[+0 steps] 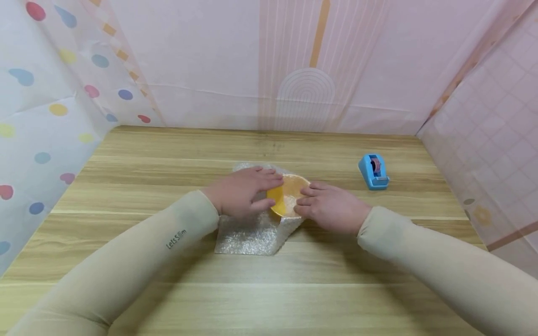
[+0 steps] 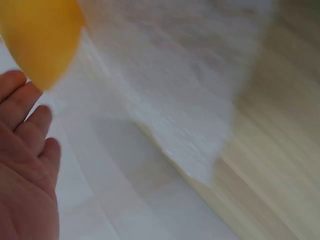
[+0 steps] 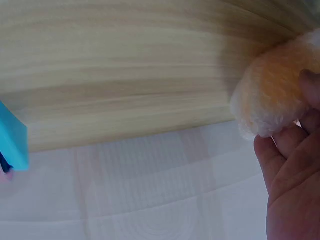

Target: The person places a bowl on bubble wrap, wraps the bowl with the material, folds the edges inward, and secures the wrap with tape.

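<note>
A yellow bowl (image 1: 275, 197) sits tilted on a sheet of bubble wrap (image 1: 247, 237) in the head view. My left hand (image 1: 240, 192) is at the bowl's left side, fingers extended and fingertips at the rim. In the left wrist view those fingers (image 2: 31, 127) look loosely straight beside the yellow bowl (image 2: 45, 35). On the other side, my right hand (image 1: 329, 207) holds the bubble wrap up against the bowl, fingertips over the rim. The right wrist view shows the wrap (image 3: 267, 92) covering the bowl's outside, with thumb and fingers pinching it.
A blue tape dispenser (image 1: 374, 172) with a pinkish roll stands at the back right of the wooden table (image 1: 168, 149). Patterned sheets (image 1: 201, 60) hang behind the table and along both sides.
</note>
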The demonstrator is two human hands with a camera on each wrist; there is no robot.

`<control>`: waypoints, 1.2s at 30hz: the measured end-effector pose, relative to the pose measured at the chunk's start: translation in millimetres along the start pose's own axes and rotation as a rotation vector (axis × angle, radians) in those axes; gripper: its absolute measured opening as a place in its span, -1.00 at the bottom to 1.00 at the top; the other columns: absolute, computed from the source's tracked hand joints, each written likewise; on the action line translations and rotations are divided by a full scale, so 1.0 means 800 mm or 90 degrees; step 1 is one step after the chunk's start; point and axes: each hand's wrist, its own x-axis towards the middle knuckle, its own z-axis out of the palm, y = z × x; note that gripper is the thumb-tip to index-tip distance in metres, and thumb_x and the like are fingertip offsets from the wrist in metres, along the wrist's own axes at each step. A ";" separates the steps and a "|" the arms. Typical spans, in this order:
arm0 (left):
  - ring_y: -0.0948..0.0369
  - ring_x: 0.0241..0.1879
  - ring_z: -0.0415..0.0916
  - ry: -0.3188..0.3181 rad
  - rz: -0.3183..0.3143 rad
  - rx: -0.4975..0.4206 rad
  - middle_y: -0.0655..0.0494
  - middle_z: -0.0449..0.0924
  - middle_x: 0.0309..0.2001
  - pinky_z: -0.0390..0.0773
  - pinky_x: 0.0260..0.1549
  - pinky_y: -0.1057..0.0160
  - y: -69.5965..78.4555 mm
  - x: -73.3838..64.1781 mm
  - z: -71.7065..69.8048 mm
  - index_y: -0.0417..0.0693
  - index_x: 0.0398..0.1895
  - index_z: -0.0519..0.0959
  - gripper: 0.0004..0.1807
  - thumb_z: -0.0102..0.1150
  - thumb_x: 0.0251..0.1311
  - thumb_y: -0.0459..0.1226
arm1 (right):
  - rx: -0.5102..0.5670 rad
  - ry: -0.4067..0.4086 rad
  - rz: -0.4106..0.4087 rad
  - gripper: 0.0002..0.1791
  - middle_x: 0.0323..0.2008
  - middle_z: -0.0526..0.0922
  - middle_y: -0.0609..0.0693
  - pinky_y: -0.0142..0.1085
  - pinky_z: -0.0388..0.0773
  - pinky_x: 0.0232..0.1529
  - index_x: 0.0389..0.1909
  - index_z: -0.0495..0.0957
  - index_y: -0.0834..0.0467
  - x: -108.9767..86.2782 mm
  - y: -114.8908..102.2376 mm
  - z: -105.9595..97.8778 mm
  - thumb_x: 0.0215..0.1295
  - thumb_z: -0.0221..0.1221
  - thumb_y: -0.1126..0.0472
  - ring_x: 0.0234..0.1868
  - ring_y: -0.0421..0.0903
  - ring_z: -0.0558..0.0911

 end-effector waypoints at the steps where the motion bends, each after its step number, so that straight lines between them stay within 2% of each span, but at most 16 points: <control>1: 0.00 0.65 0.12 0.014 -0.015 -0.013 0.01 0.28 0.61 0.02 0.68 -0.05 -0.006 -0.002 -0.002 -0.07 0.60 0.30 -0.32 -0.06 0.56 0.05 | -0.003 0.004 -0.006 -0.69 0.21 0.75 -0.02 0.00 0.42 0.53 0.19 0.68 0.07 0.001 0.000 -0.001 0.50 0.23 0.28 0.37 0.08 0.63; 4: -0.05 0.66 0.10 0.041 -0.076 -0.028 -0.05 0.21 0.63 0.03 0.67 -0.09 -0.023 -0.005 -0.007 -0.11 0.63 0.25 -0.33 -0.09 0.59 0.01 | -0.006 -0.005 -0.014 -0.70 0.19 0.76 -0.04 -0.01 0.44 0.52 0.18 0.68 0.04 0.004 -0.002 -0.005 0.50 0.22 0.28 0.34 0.06 0.65; 6: -0.08 0.66 0.09 0.034 -0.136 -0.022 -0.11 0.17 0.64 0.05 0.67 -0.10 -0.034 -0.005 -0.010 -0.17 0.63 0.20 -0.31 -0.08 0.61 0.00 | -0.005 -0.016 -0.015 -0.72 0.19 0.76 -0.05 -0.02 0.44 0.52 0.14 0.69 0.04 0.006 -0.003 -0.005 0.50 0.22 0.30 0.33 0.05 0.66; 8: -0.12 0.66 0.06 0.001 -0.206 -0.010 -0.18 0.10 0.66 0.05 0.66 -0.11 -0.045 -0.004 -0.011 -0.25 0.64 0.14 -0.26 -0.07 0.61 0.00 | 0.000 -0.032 -0.011 -0.72 0.20 0.76 -0.05 -0.03 0.43 0.53 0.12 0.69 0.03 0.007 -0.003 -0.005 0.50 0.21 0.32 0.34 0.05 0.66; 9: -0.15 0.64 0.11 -0.018 -0.238 -0.004 -0.21 0.10 0.66 0.10 0.65 -0.13 -0.051 -0.005 -0.010 -0.29 0.64 0.13 -0.25 -0.05 0.60 0.00 | 0.001 -0.038 -0.009 -0.72 0.20 0.76 -0.05 -0.03 0.43 0.53 0.11 0.70 0.03 0.008 -0.003 -0.005 0.49 0.21 0.33 0.34 0.04 0.65; 11: -0.17 0.55 0.29 -0.060 -0.293 -0.001 -0.25 0.21 0.60 0.27 0.57 -0.16 -0.060 -0.006 -0.008 -0.32 0.56 0.24 -0.28 -0.01 0.59 0.00 | 0.001 -0.041 -0.007 -0.73 0.19 0.76 -0.05 -0.03 0.44 0.53 0.09 0.70 0.03 0.008 -0.003 -0.004 0.49 0.21 0.34 0.33 0.04 0.66; 14: -0.22 0.43 0.44 -0.101 -0.341 0.000 -0.28 0.28 0.55 0.43 0.45 -0.21 -0.071 -0.009 -0.004 -0.26 0.40 0.39 -0.40 0.01 0.57 0.02 | 0.010 -0.047 -0.002 -0.73 0.19 0.76 -0.04 -0.03 0.43 0.53 0.09 0.69 0.03 0.009 -0.003 -0.005 0.49 0.21 0.34 0.34 0.05 0.65; 16: -0.24 0.38 0.49 -0.115 -0.350 0.001 -0.30 0.34 0.52 0.48 0.40 -0.22 -0.075 -0.011 -0.002 -0.23 0.28 0.46 -0.47 0.00 0.57 0.02 | 0.018 -0.053 0.000 -0.74 0.20 0.76 -0.03 -0.01 0.42 0.53 0.09 0.69 0.04 0.009 -0.003 -0.006 0.49 0.23 0.33 0.35 0.06 0.65; 18: -0.27 0.41 0.45 -0.123 -0.353 0.004 -0.34 0.29 0.55 0.46 0.42 -0.24 -0.076 -0.012 -0.001 -0.23 0.28 0.48 -0.47 0.01 0.56 0.03 | 0.028 -0.060 0.004 -0.75 0.21 0.75 -0.03 0.00 0.41 0.54 0.10 0.68 0.04 0.009 -0.003 -0.007 0.49 0.24 0.32 0.36 0.06 0.64; 22: -0.27 0.38 0.48 -0.127 -0.356 0.005 -0.34 0.31 0.53 0.49 0.39 -0.24 -0.076 -0.012 -0.001 -0.23 0.26 0.48 -0.47 0.04 0.55 0.03 | 0.032 -0.063 0.009 -0.73 0.23 0.74 -0.02 0.01 0.41 0.54 0.12 0.68 0.05 0.010 -0.004 -0.007 0.49 0.24 0.30 0.38 0.06 0.62; 30: -0.21 0.29 0.58 -0.121 -0.356 0.023 -0.31 0.46 0.45 0.56 0.32 -0.21 -0.073 -0.011 -0.001 -0.23 0.21 0.50 -0.49 0.10 0.53 0.03 | 0.017 -0.051 0.003 -0.70 0.25 0.73 -0.05 0.00 0.42 0.54 0.16 0.70 0.03 0.011 -0.007 -0.010 0.53 0.17 0.32 0.39 0.06 0.61; 34: -0.13 0.14 0.67 -0.112 -0.341 0.029 -0.24 0.62 0.28 0.63 0.21 -0.16 -0.072 -0.011 -0.001 -0.20 0.13 0.53 -0.55 0.14 0.52 0.01 | 0.023 -0.075 0.011 -0.70 0.26 0.72 -0.06 -0.01 0.40 0.55 0.17 0.70 0.02 0.014 -0.008 -0.013 0.54 0.16 0.30 0.40 0.05 0.60; 36: -0.10 0.11 0.69 -0.105 -0.336 0.030 -0.19 0.68 0.19 0.64 0.19 -0.14 -0.072 -0.010 -0.001 -0.19 0.16 0.52 -0.55 0.16 0.51 -0.01 | 0.030 -0.090 0.017 -0.70 0.27 0.71 -0.06 0.00 0.38 0.56 0.18 0.69 0.02 0.016 -0.008 -0.014 0.55 0.17 0.30 0.42 0.05 0.58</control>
